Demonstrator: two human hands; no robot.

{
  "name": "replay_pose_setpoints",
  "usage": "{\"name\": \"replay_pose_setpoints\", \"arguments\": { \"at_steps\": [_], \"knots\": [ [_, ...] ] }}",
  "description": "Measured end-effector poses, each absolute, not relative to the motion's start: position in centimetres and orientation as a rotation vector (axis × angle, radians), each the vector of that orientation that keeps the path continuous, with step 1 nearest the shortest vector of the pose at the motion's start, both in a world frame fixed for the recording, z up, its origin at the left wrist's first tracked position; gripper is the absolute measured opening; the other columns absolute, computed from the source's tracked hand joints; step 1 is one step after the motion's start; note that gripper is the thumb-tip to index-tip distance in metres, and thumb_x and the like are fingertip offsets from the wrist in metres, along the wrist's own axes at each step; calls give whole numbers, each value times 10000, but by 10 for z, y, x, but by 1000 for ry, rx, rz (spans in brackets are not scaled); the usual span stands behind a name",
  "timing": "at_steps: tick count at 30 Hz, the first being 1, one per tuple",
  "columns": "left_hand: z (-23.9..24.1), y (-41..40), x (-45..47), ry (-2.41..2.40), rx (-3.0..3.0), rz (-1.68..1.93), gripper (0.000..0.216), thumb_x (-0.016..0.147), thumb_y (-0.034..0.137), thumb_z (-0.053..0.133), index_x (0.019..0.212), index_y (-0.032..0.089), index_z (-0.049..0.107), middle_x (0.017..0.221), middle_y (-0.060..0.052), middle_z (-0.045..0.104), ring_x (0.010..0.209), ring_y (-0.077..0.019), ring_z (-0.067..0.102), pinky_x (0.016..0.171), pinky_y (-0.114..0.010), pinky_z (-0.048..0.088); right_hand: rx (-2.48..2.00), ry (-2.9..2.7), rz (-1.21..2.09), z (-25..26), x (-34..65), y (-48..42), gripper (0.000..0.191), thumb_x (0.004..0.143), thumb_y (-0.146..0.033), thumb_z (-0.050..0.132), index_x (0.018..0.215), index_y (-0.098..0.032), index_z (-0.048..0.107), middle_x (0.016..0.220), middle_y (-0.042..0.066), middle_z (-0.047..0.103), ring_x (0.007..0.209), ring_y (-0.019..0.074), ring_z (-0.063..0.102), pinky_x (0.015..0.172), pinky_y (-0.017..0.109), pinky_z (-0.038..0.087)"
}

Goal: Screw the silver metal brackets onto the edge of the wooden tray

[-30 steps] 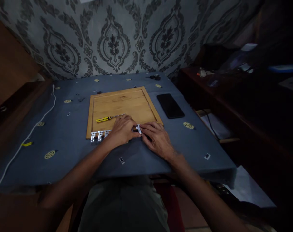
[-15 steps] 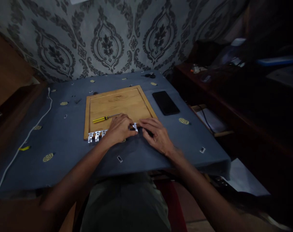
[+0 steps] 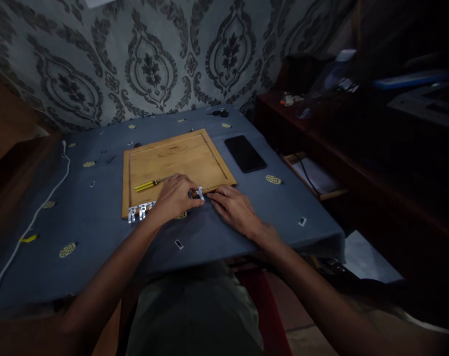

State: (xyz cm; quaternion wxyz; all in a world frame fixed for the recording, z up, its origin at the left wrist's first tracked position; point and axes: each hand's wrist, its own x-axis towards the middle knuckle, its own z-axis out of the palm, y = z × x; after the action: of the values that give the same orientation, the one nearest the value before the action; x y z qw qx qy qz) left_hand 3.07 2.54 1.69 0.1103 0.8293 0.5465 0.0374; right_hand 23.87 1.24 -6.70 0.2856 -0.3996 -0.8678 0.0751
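A framed wooden panel (image 3: 180, 153) lies flat on the table. At its near edge my left hand (image 3: 176, 198) is closed on a shiny metal hinge (image 3: 199, 193), thumb and fingers around it. My right hand (image 3: 233, 206) rests just right of that hinge, at the panel's near right corner. Its fingers are bent and drawn together; whatever lies between the fingertips is hidden. More metal hinges (image 3: 137, 212) sit in a row along the near left edge, partly covered by my left wrist. A yellow and black screwdriver (image 3: 147, 186) lies on the panel, its tip beside my left knuckles.
A black phone (image 3: 245, 154) lies right of the panel on the blue tablecloth (image 3: 224, 242). Dark keys or a similar small item (image 3: 220, 113) lie at the back. A white cable (image 3: 39, 215) runs down the left side. An open drawer (image 3: 316, 178) is at the right.
The whole view has shifted, so things sit slightly further left. My right hand's fingers have come lower and closer together near the hinge. My left hand keeps its hold.
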Motion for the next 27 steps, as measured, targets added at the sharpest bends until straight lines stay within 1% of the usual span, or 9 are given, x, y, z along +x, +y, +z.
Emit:
{"name": "replay_pose_setpoints", "arguments": {
  "at_steps": [3, 5, 10, 14, 18, 23, 27],
  "knots": [
    [17, 26, 31, 1603, 2435, 111, 244, 850, 397, 787, 999, 204, 803, 1058, -95, 751, 1108, -312, 640, 940, -421, 496, -1061, -2276, 287, -65, 240, 12, 212, 1024, -214, 532, 1012, -225, 744, 964, 75, 692, 946, 232, 659, 809, 356, 542],
    [17, 26, 31, 1601, 2438, 104, 262, 853, 406, 784, 1012, 199, 804, 1065, -98, 753, 1113, -311, 637, 937, -412, 488, -1051, -2250, 335, -64, 240, 12, 185, 1019, -218, 549, 977, -221, 730, 951, 71, 686, 922, 225, 656, 800, 348, 535],
    [18, 25, 31, 1608, 2418, 66, 267, 861, 418, 779, 1015, 200, 798, 1126, -100, 751, 1153, -311, 630, 957, -406, 478, -1051, -2255, 327, -65, 240, 13, 158, 1006, -180, 563, 1007, -217, 716, 971, 77, 696, 941, 234, 662, 827, 356, 533],
    [17, 25, 30, 1606, 2422, 81, 263, 864, 415, 776, 1021, 206, 798, 1128, -99, 750, 1153, -310, 628, 972, -412, 479, -1077, -2295, 293, -65, 238, 13, 129, 992, -178, 606, 1031, -222, 721, 996, 77, 709, 981, 242, 667, 853, 358, 531],
    [16, 25, 30, 1593, 2418, 98, 284, 866, 418, 776, 1057, 209, 797, 1119, -96, 746, 1143, -298, 627, 974, -403, 472, -1108, -2346, 261, -63, 236, 13, 91, 980, -198, 651, 989, -221, 738, 969, 73, 703, 953, 234, 661, 828, 345, 522],
    [14, 24, 29, 1606, 2403, 124, 276, 864, 411, 779, 1042, 201, 797, 1142, -99, 740, 1161, -306, 625, 983, -416, 474, -1086, -2325, 279, -62, 232, 16, 125, 963, -155, 653, 910, -226, 740, 893, 53, 690, 877, 211, 657, 766, 313, 506],
    [11, 24, 30, 1615, 2390, 138, 259, 857, 412, 786, 1005, 200, 798, 1126, -100, 740, 1163, -305, 627, 991, -409, 470, -1058, -2270, 393, -62, 233, 17, 136, 954, -148, 636, 904, -227, 735, 900, 58, 716, 868, 211, 683, 769, 317, 524]
  ]
}}
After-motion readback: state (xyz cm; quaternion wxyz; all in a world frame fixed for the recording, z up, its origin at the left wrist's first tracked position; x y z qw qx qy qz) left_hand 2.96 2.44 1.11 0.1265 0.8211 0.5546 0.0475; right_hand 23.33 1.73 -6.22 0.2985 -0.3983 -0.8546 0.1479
